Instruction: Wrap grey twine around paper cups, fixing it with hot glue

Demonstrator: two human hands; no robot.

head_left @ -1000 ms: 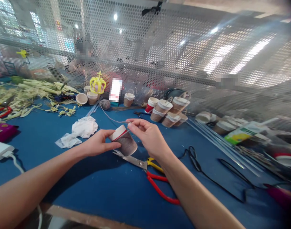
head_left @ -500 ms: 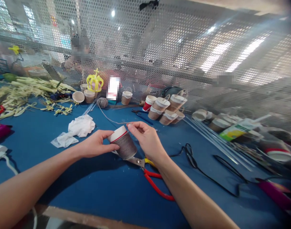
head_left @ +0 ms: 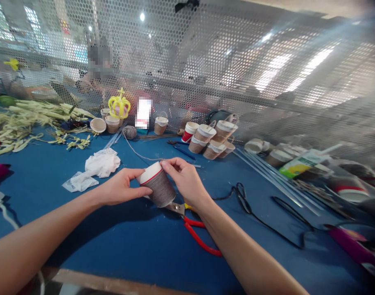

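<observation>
A paper cup, wound with grey yarn up to a red band below its white end, is tilted over the blue table. My left hand is closed on it, thumb and fingers gripping the left side. At the cup's upper right edge, my right hand pinches the grey yarn. That strand runs back to a yarn ball. Beneath the cup and my right wrist lie scissors with red and yellow on the handles; part of them is hidden.
Crumpled white tissue lies left of the cup. Several small wrapped buckets are stacked at the back, near pliers and clear sticks. A black cord curls on the right. Pale husks are heaped far left, before a perforated metal screen.
My right hand has come in against the cup's upper edge with the yarn. The left hand keeps its grip. The whole view has shifted slightly.
</observation>
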